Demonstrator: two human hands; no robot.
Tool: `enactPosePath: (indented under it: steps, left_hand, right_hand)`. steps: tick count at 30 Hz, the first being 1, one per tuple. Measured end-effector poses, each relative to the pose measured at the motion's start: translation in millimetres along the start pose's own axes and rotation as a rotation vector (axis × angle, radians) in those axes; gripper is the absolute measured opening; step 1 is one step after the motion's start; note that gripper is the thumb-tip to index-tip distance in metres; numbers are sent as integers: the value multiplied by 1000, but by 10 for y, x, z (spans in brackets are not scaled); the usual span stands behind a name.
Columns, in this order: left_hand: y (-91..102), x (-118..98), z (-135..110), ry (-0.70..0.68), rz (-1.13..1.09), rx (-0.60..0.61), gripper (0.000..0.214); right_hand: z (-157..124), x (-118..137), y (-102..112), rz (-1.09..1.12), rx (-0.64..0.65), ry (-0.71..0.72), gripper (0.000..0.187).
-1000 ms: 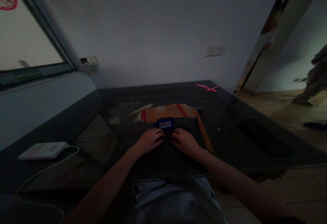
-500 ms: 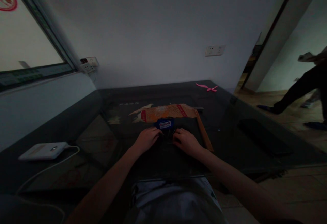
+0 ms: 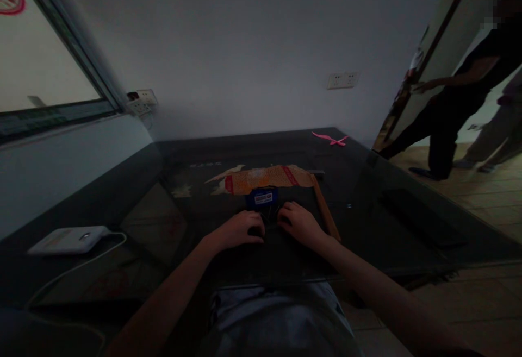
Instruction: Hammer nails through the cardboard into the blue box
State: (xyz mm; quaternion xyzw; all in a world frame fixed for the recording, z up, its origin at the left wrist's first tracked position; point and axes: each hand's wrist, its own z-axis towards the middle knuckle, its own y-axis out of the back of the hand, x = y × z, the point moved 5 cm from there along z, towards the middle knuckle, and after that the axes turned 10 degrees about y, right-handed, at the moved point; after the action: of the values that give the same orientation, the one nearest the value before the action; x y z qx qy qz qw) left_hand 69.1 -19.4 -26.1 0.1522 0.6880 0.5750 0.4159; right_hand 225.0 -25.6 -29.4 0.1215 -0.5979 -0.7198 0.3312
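My left hand (image 3: 240, 227) rests on the dark table, its thumb apart from its curved fingers and a gap between them; nothing shows inside. My right hand (image 3: 300, 224) lies opposite with fingers bent and drawn together; whatever it pinches is too dark and small to make out. Between the two hands lie a few thin metallic pieces (image 3: 269, 213), their kind unclear in this dim light. Just beyond them sits a small blue box (image 3: 263, 198) with a white label. Behind the box, a torn piece of brown printed cardboard (image 3: 269, 177) with red bands lies flat.
A brown strip (image 3: 326, 210) runs along my right hand's outer side. A white device (image 3: 71, 239) with a cable lies left. Farther right is a black flat object (image 3: 422, 218); a pink ribbon (image 3: 333, 140) lies at the back. A person (image 3: 457, 91) walks beyond the table.
My left hand has drawn back slightly towards me and its thumb has parted from the fingers. My right hand has barely shifted. More of the person at right has come into view.
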Motion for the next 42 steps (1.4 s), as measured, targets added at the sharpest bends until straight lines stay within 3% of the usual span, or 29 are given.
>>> enactPosePath:
  steps: [10,15,18,21,25,28,34,42]
  left_hand:
    - [-29,-19,28,-21,129,-48,9]
    - [0,-38,16,-5,96,-70,13]
    - [67,2,13,70,39,-144,19]
    - [163,187,9,233,-58,-315,28]
    - [186,590,-1,475,-201,-526,27]
    - [129,795,14,526,-313,-611,29]
    - [26,825,68,497,-369,-557,39]
    - [48,751,56,501,-334,-522,36]
  right_hand:
    - [-9,17,8,36,-66,33,12]
    - [-15,-1,32,47,-80,15,14]
    - [-20,-52,24,89,-111,-20,19]
    - [-2,-159,-4,191,-198,-68,34]
    - [98,-365,-106,399,-239,-134,51]
    - [214,-487,-172,499,-230,-163,52]
    - [396,-492,-210,537,-202,-108,52]
    - [370,-463,-211,508,-194,-135,54]
